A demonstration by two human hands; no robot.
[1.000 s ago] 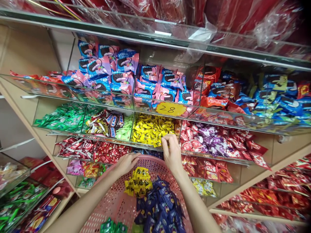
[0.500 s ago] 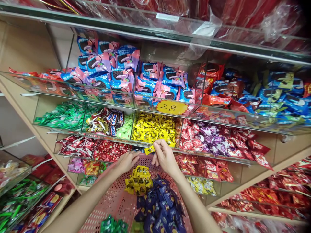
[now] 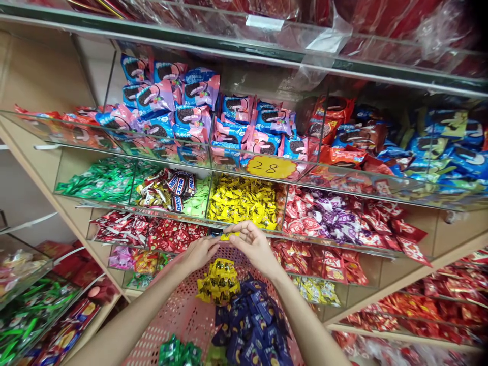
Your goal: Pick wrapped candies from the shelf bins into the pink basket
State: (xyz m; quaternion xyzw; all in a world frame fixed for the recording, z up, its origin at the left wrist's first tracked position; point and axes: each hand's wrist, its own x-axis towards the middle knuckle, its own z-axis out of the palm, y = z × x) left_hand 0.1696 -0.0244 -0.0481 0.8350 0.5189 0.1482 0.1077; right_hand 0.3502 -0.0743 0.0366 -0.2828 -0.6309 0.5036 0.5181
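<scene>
Between my two hands is a small yellow-wrapped candy [image 3: 227, 237], just above the far rim of a pink perforated basket [image 3: 152, 317]. The fingers and thumb of my right hand [image 3: 254, 250] close on its right end. My left hand [image 3: 201, 252] has its thumb and fingers pinched together at the candy's left end; its inner fingers are hidden. In the basket lie a heap of yellow-wrapped candies [image 3: 218, 282], a larger pile of dark blue packets [image 3: 251, 323] and several green packets [image 3: 179, 352]. Right behind my hands, a shelf compartment holds more yellow candies [image 3: 244, 201].
Clear-fronted shelves rise ahead, with blue and pink cookie packs [image 3: 190, 119] above a yellow price tag [image 3: 272, 166]. Green candies [image 3: 102, 180], Snickers bars [image 3: 181, 185] and purple and white candies [image 3: 335, 216] fill neighbouring compartments. Red packets [image 3: 407, 234] overhang a shelf edge at right.
My right hand has brought the yellow candy slightly left and turned it level, so it meets my left fingertips. The left hand has barely moved.
</scene>
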